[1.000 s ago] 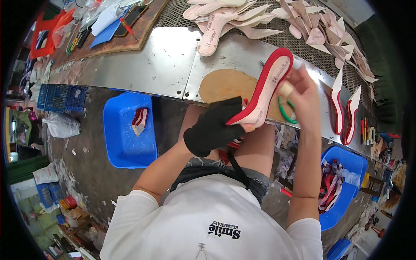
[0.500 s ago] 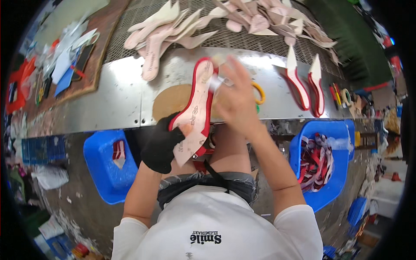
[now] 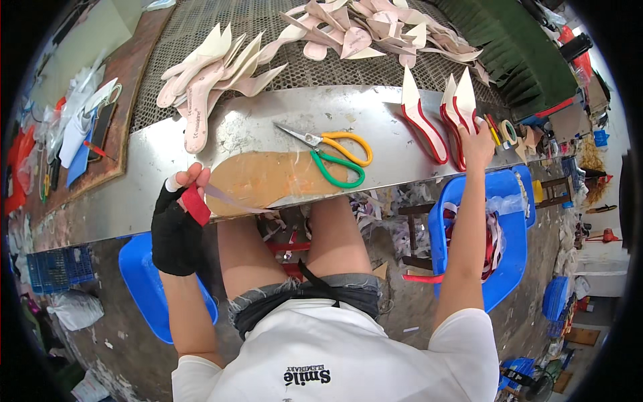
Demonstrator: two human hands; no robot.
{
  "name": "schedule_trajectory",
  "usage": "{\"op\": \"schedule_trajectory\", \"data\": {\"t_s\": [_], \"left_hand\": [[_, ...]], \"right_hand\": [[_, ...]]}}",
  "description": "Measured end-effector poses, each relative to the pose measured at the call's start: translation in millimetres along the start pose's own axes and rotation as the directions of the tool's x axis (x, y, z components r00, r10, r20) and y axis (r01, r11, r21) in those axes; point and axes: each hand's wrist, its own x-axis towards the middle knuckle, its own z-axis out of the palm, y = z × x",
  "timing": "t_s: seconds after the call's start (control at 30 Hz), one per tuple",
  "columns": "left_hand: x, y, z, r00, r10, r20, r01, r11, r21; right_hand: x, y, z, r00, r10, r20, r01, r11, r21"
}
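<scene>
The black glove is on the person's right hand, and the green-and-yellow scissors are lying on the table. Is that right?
Not quite: the head view shows the black glove on the left hand, while the right hand has no glove. The green-and-yellow scissors are lying on the table.

3 red-edged insoles (image 3: 424, 131), 1 red strip (image 3: 195, 206) in left hand (image 3: 177, 228); 1 pair of scissors (image 3: 312, 139), 1 brown pad (image 3: 248, 177), 1 tape roll (image 3: 509, 132). 2 pale insole heaps (image 3: 197, 115), too tangled to itemize.

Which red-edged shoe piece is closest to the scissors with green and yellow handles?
The leftmost long, red-edged, cream-tipped shoe piece; the other two sit together farther right.
</scene>
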Motion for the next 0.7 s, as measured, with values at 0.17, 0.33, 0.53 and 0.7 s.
{"op": "schedule_trajectory", "data": {"t_s": [0.17,0.33,0.53,0.7], "left_hand": [[-1,9,0,0.995,-0.017,-0.099,0.03,0.991,0.127],[12,8,7,0.98,-0.024,-0.196,0.119,0.864,0.489],[29,7,0,0.971,-0.051,-0.232,0.194,0.734,0.651],[34,12,-34,0.862,0.37,-0.347,-0.037,0.728,0.685]], "right_hand": [[12,0,11,0.986,-0.024,0.163,0.049,0.988,-0.149],[-62,-97,7,0.889,-0.456,0.032,0.438,0.87,0.228],[-168,-196,14,0.581,-0.812,0.05,0.695,0.528,0.488],[-121,-230,17,0.692,-0.702,0.167,0.663,0.71,0.238]]}}
